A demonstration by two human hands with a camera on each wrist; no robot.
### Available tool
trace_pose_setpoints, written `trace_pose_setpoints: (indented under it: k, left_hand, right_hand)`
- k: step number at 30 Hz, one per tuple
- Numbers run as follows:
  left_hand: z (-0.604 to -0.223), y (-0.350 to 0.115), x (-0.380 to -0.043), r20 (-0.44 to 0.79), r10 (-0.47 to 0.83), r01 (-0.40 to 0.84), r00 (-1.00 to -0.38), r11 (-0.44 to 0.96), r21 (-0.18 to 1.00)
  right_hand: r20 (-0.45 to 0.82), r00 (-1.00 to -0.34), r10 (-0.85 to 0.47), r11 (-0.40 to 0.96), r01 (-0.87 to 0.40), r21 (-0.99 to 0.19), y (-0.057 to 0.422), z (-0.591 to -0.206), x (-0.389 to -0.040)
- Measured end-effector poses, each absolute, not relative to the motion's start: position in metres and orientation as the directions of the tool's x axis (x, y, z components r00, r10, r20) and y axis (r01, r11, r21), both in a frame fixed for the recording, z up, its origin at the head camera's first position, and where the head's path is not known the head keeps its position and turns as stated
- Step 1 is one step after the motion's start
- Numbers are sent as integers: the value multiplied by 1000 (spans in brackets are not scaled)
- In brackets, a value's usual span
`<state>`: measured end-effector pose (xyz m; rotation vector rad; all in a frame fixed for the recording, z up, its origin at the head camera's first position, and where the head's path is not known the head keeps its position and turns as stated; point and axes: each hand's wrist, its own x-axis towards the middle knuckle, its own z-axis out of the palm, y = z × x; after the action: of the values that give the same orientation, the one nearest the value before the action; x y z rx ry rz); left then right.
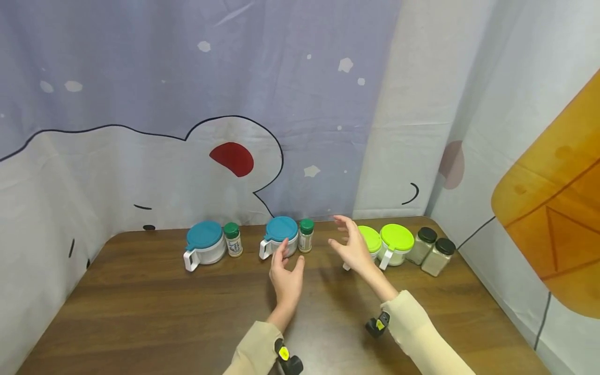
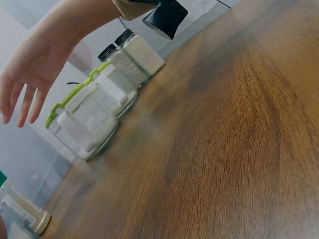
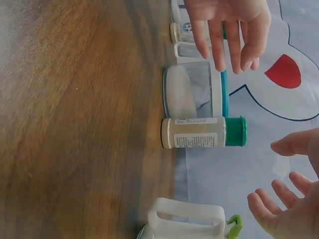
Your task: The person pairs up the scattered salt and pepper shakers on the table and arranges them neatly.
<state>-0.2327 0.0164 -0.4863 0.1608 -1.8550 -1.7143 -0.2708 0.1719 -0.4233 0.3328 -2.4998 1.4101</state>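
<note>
Along the twelve o'clock edge of the table [image 1: 164, 312], the containers stand in one shallow row, probably set back to leave the nearer wood as working room. Right about twelve is the middle blue-lidded jar [image 1: 282, 228], with a green-capped shaker [image 1: 305, 239] close beside it towards one. Another such pair, the outer blue-lidded jar [image 1: 204, 235] and the outer shaker [image 1: 233, 242], keeps to ten and eleven. Two lime-lidded jars [image 1: 397, 237] sit at two, and two black-lidded jars [image 1: 438, 256] between two and three. The handles point towards seven or eight, which seems to suit a reach from the six o'clock side.

The left grip [image 1: 286, 281] hangs before the middle blue-lidded jar, thumb parted widely from the fingers, with nothing in it. The right grip [image 1: 354, 251] hovers left of the lime-lidded jars, its fingers spread and lightly bent, likewise holding nothing. The green-capped shaker stands between the two.

Behind the row, hanging cloth [image 1: 309, 130] meets the far edge, so backward room looks tight; the black-lidded jars stand near the right edge. Sideways, gaps flank each blue pair, and bare wood runs broadly towards six.
</note>
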Motion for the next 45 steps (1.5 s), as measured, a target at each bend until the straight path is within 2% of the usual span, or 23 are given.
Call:
trace_pose_setpoints:
  k: [7,19,29,41,45]
  left_hand:
    - [-485,26,-235,372,-438,338,-818,158,928]
    - [-479,36,-231,334,-416,318,-846,110,942]
    - [-480,41,-233,306,-316,300,-898,69,952]
    - [-479,44,-241,314,-285,295,-906,109,949]
    - [-480,45,-245,308,-273,286,-911,119,951]
  right_hand:
    - [359,-931,-70,493,-346,-799,181,-419,-266]
    - [475,-880,-2,461,-422,-780,202,-430,-264]
    - [500,-865,28,481,-427,-766,215,-429,-260]
    - [491,-869,58,488,-405,-774,231,-433,-265]
    - [482,-873,77,484,-390,-783,231,-423,-258]
